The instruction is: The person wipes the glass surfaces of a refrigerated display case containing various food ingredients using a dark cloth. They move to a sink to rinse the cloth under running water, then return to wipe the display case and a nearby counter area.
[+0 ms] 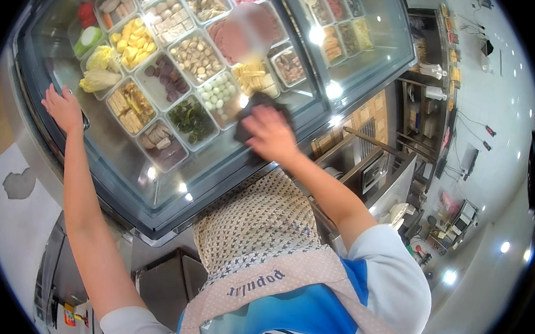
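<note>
Below me is a display case with a sliding glass lid (pixel 293 98) over clear plastic trays of food. My right hand (pixel 269 133) lies spread and blurred on a dark cloth (pixel 247 123), pressing it to the glass near the front edge. My left hand (pixel 63 109) rests at the case's left rim, fingers spread, beside a small metal fitting (pixel 86 122). Under the glass between the hands are trays of leafy greens (pixel 193 121), small pale eggs (pixel 217 93), fried tofu-like pieces (pixel 131 107) and dark red chunks (pixel 166 75).
The case's dark frame (pixel 157 225) runs close to my apron (pixel 260 220). To the right stand a stainless steel counter (pixel 390 183) with a wooden stick (pixel 371 140) across it, and shelves (pixel 424 106) with goods. A metal cabinet (pixel 164 283) is at lower left.
</note>
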The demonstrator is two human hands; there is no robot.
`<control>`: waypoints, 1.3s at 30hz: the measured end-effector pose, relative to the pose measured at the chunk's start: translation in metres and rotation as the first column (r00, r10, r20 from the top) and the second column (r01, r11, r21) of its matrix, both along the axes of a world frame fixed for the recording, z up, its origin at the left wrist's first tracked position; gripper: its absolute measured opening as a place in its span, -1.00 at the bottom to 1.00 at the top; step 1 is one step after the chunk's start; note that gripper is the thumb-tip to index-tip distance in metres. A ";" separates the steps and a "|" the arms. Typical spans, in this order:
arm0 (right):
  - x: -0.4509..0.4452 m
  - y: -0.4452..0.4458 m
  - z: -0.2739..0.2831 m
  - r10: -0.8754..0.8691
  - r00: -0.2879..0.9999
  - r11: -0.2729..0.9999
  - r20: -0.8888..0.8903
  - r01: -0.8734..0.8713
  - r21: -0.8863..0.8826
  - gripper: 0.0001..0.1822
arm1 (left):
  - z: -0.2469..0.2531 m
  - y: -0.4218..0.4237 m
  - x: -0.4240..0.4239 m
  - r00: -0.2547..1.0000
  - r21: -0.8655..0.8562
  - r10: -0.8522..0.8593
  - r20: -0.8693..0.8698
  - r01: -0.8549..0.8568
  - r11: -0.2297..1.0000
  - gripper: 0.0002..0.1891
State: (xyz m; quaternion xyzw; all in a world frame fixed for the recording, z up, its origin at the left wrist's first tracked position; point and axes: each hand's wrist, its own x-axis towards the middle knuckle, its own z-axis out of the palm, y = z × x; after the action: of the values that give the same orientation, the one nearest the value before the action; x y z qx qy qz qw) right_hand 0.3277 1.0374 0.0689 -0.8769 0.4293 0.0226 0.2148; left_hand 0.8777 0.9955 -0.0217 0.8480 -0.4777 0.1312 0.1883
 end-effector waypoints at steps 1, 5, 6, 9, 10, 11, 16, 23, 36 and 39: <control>-0.041 -0.006 -0.011 -0.151 0.983 0.982 -0.100 0.138 -0.128 -0.36 | -0.001 -0.002 0.002 1.000 -0.004 -0.018 -0.017 0.017 1.000 -0.51; -0.108 -0.035 -0.014 -0.555 0.831 0.832 0.051 0.552 0.053 -0.47 | -0.001 -0.006 0.001 0.999 -0.002 -0.033 -0.041 0.033 0.999 -0.53; -0.121 -0.037 -0.014 -0.675 0.719 0.737 0.167 0.644 0.207 -0.50 | 0.000 -0.007 -0.003 0.998 -0.007 -0.017 -0.053 0.017 1.000 -0.53; -0.143 -0.028 0.018 -0.881 0.133 0.370 0.453 0.792 0.486 -0.53 | 0.006 -0.005 -0.006 0.998 -0.001 0.015 -0.062 -0.015 1.000 -0.53; -0.156 -0.023 0.028 -0.858 -0.064 0.288 0.510 0.763 0.579 -0.52 | 0.005 -0.001 0.000 0.999 0.008 0.009 -0.053 -0.009 1.000 -0.53; -0.155 -0.021 0.047 -0.843 0.015 0.325 0.538 0.811 0.486 -0.53 | 0.004 0.002 0.001 0.999 0.021 0.001 -0.048 0.000 1.000 -0.52; -0.160 -0.045 0.047 -0.464 0.864 0.884 0.193 0.466 0.040 -0.50 | 0.008 -0.002 -0.010 0.991 0.047 0.097 -0.089 -0.093 0.994 -0.52; -0.102 -0.167 -0.013 -0.095 0.980 0.952 -0.173 0.039 -0.305 -0.50 | 0.014 0.001 -0.012 0.984 0.078 0.128 -0.126 -0.118 0.990 -0.53; 0.199 -0.605 -0.066 0.112 0.994 0.700 -0.017 -0.091 -0.708 -0.56 | 0.028 -0.004 -0.027 0.979 0.119 0.136 -0.155 -0.118 0.986 -0.55; 0.222 -0.662 -0.088 0.065 0.998 0.656 0.000 -0.043 -0.754 -0.53 | 0.027 -0.004 -0.024 0.983 0.101 0.105 -0.149 -0.091 0.991 -0.54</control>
State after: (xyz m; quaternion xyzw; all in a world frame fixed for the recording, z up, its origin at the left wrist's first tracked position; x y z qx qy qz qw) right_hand 0.5497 0.3754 -0.0191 -0.8997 0.3712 -0.1623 -0.1626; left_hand 0.8532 0.9916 0.0049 0.8861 -0.4249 0.0517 0.1779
